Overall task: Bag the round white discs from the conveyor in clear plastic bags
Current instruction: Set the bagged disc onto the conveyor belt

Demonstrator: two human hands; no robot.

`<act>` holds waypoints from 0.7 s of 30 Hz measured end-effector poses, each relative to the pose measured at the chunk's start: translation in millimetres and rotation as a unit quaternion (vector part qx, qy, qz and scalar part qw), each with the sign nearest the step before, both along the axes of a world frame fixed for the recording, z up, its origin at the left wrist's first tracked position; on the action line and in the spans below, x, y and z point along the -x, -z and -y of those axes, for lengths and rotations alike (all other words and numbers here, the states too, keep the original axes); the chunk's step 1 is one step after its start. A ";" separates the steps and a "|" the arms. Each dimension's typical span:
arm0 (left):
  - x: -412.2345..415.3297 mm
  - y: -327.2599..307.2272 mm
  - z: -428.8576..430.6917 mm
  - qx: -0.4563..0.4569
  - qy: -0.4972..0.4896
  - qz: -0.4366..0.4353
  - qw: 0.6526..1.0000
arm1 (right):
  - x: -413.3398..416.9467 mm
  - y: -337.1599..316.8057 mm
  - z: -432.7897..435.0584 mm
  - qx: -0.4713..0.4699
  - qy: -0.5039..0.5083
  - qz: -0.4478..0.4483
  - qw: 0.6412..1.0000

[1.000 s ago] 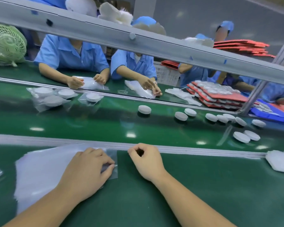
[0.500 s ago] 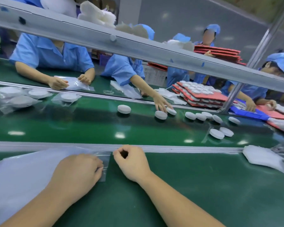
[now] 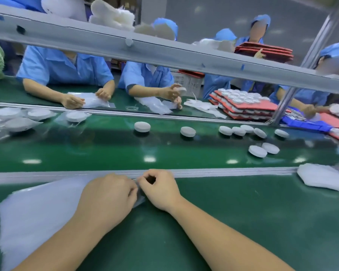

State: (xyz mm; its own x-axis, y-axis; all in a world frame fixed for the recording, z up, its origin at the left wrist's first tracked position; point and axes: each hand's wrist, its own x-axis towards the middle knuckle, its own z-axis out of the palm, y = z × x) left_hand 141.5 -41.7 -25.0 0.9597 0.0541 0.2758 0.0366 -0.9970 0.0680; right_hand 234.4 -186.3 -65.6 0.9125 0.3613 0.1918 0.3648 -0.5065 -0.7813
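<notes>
Hands: right hand (image 3: 159,189) has closed in on left hand (image 3: 108,196), now touching | Grip: left pinches bag (image 3: 57,204) corner; right curled, hold unclear | Discs (image 3: 142,126): loose on belt (image 3: 106,149), unbagged | Means: bag probably being opened.

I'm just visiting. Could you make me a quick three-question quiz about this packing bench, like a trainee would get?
1. True or false: the left hand lies on the stack of clear bags.
2. The bagged discs sit at which end of the conveyor belt? A left, B middle, C right.
3. Does the right hand hold a loose disc yet?
Key: 1 true; 2 A; 3 no.
</notes>
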 end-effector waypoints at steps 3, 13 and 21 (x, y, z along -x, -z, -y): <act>-18.5 -7.0 17.9 -0.013 0.014 -0.007 1.000 | -12.0 -10.6 11.9 -0.125 0.033 -0.100 0.987; -71.9 -3.8 61.9 -0.013 0.054 0.004 0.998 | -144.7 -60.9 210.2 0.365 0.246 0.018 0.898; -65.8 31.6 30.5 0.096 0.054 -0.007 0.994 | -216.8 -24.9 292.6 0.479 0.280 -0.123 0.823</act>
State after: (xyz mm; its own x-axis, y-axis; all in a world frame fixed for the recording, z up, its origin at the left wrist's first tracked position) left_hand 207.4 -72.2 -56.6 0.9665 0.0005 0.2568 -0.0678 -0.9640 0.2570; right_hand 451.2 -478.8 -40.7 0.9559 -0.2508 -0.1527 -0.2446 -0.9679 0.0581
